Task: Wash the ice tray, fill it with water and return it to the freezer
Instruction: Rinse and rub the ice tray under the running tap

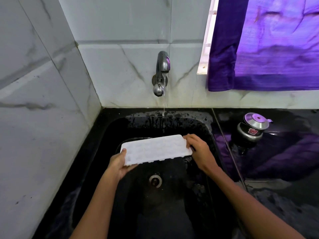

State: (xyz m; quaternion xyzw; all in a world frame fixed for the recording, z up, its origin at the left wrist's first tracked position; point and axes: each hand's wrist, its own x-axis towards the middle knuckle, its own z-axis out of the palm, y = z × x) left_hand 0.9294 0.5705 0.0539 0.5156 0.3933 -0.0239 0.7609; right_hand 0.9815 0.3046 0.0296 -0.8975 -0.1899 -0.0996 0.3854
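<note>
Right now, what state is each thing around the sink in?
tap: on, thin stream running into the sink
ice tray: held over the sink, near the stream
left hand: grips the tray's left end
right hand: grips the tray's right end
sink: wet back wall, drain open
steel pot: on the counter, lid on
purple curtain: hanging over the window

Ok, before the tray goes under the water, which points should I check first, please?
1. Tap running: ok, a thin stream falls into the sink.
2. Left hand grips the tray: ok, at its near left corner.
3. Right hand grips the tray: ok, at its right end.
4. Tray under the stream: not ok, the water falls behind it.
5. Drain open: cannot tell.
6. Tray clean: cannot tell, too bright.
</note>
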